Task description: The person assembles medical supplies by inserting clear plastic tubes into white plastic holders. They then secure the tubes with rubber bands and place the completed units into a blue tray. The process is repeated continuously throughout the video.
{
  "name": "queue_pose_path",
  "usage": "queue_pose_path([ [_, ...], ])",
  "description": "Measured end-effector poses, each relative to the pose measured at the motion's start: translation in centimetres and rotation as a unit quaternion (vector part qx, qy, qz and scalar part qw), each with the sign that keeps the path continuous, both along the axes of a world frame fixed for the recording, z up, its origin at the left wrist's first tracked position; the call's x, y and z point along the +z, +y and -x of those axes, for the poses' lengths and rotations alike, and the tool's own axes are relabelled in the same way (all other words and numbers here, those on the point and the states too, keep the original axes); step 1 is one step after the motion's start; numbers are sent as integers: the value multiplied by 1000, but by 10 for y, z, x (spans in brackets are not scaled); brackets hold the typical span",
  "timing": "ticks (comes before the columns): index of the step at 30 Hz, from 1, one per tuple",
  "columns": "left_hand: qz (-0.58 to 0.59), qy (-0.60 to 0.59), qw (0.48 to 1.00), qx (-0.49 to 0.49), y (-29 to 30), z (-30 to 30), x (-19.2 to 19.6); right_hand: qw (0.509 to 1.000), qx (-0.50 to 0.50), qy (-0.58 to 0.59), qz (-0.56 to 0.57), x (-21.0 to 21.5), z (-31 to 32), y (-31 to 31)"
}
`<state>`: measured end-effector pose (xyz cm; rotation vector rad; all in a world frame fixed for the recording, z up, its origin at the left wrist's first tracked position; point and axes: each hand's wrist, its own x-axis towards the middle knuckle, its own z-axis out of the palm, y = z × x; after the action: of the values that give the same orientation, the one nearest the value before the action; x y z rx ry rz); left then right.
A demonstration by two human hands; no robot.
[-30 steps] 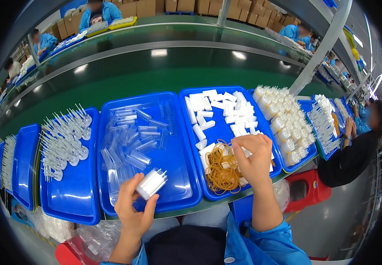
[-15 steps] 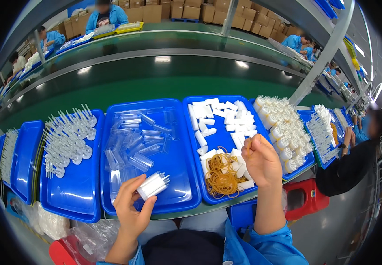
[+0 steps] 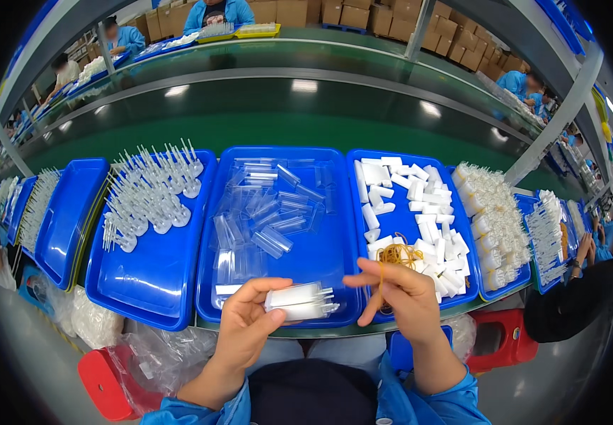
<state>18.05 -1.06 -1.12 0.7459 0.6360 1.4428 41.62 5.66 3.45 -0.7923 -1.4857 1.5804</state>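
Lying sideways in my left hand [image 3: 246, 319] is a bundle of white blocks in clear plastic sleeves [image 3: 298, 302], with thin clear tips pointing right. Thumb and fingers grip its left end. My right hand [image 3: 409, 304] is just right of those tips, fingers spread, with a yellowish rubber band [image 3: 381, 278] looped on them. The band and the bundle are apart. Beyond my right hand, a pile of rubber bands [image 3: 400, 252] lies among white foam-like blocks [image 3: 427, 205] in a blue tray [image 3: 355, 234], partly hidden by the hand.
Clear plastic sleeves [image 3: 271, 242] lie in a middle blue tray [image 3: 209, 276]. Left of it, a tray [image 3: 144, 297] holds clear stemmed pieces [image 3: 152, 195]. Banded bundles [image 3: 489, 219] fill a tray at right. Behind runs a green conveyor belt [image 3: 285, 127]. Red stools [image 3: 508, 340] flank me; co-workers sit nearby.
My view has shifted, so the trays sit farther right. The bundle has turned level, tips to the right. My right hand has come down beside it, and its closed fingers have spread with the rubber band.
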Motion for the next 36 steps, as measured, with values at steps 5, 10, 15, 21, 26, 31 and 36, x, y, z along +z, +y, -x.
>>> queue_pose_path([
  [5,-53,105,992,55,0,-8,1,925,25,-252,-284,20,16,1],
  [10,-72,116,991,13,2,-14,1,829,-25,-357,-430,11,47,-6],
  [15,-25,-274,954,-122,1,4,-21,912,199,-272,-234,13,27,2],
  [21,-53,-461,874,-146,4,-7,-32,918,346,195,21,-17,8,-3],
  [26,-109,-257,960,-20,6,-16,-32,903,163,369,148,-40,35,-20],
  [31,-321,244,895,193,9,-3,-20,972,89,185,118,-11,42,-18],
  [36,-377,344,834,209,12,7,-9,990,87,101,48,-4,39,-12],
])
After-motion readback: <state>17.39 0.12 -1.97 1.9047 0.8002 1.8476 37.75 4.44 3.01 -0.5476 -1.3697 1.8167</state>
